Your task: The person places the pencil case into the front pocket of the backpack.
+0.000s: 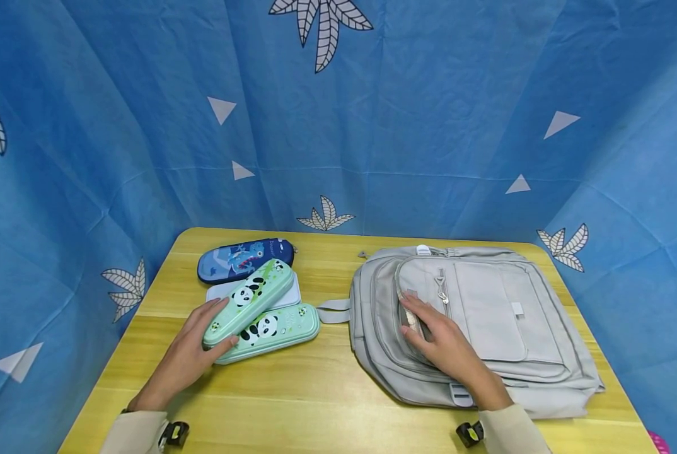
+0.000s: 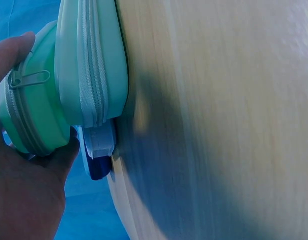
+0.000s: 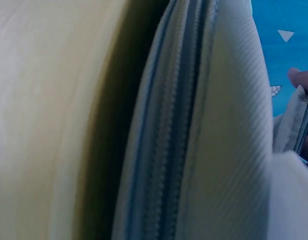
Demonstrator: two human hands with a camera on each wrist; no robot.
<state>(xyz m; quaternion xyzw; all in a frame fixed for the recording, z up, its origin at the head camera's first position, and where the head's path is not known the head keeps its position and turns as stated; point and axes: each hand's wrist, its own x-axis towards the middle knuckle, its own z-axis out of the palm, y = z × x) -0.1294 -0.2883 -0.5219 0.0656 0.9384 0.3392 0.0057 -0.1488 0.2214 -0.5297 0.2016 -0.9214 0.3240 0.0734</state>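
My left hand point(image 1: 188, 343) grips the lower end of a green pencil case point(image 1: 249, 299) with a panda picture, thumb on one side and fingers on the other. This case lies slanted across a second green panda pencil case point(image 1: 278, 328) and a pale case point(image 1: 294, 293). The left wrist view shows the held case's zip pull point(image 2: 31, 79) between thumb and fingers. A grey backpack point(image 1: 497, 315) lies flat at the right. My right hand point(image 1: 449, 343) holds the edge of its unzipped front pocket point(image 1: 412, 318); the right wrist view shows only part of this hand.
Behind the panda cases lies a dark blue dinosaur pencil case point(image 1: 244, 260). The backpack's top loop point(image 1: 334, 311) points toward the cases. Everything lies on a wooden table point(image 1: 293, 410), with a blue patterned curtain point(image 1: 418, 113) around its back and sides.
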